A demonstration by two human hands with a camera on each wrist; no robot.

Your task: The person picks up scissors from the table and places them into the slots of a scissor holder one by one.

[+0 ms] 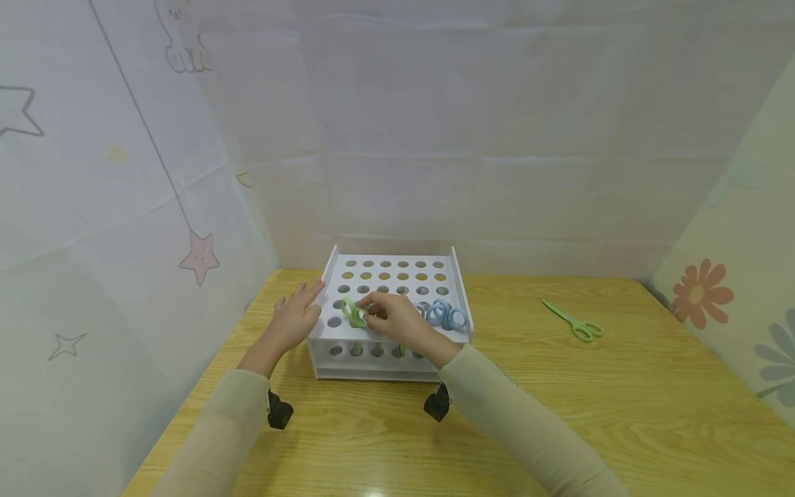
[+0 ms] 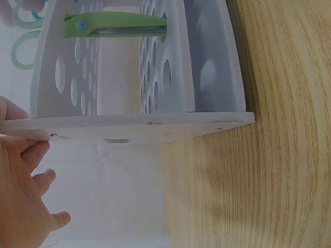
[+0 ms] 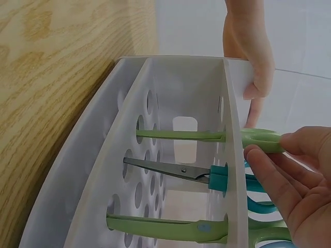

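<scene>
A white rack with rows of round holes stands on the table. My left hand grips the top of its left side panel, thumb on one face and fingers on the other. With thumb and index finger, my right hand pinches the handle of green scissors at the front row. Their blades pass down through the upper and lower holes. Beside them in the right wrist view are teal-handled scissors and another green pair, both upright in holes. Blue scissors occupy the rack's right side.
Another pair of green scissors lies on the wooden table, right of the rack. A pale cloth backdrop hangs behind the table, with patterned cloth at both sides.
</scene>
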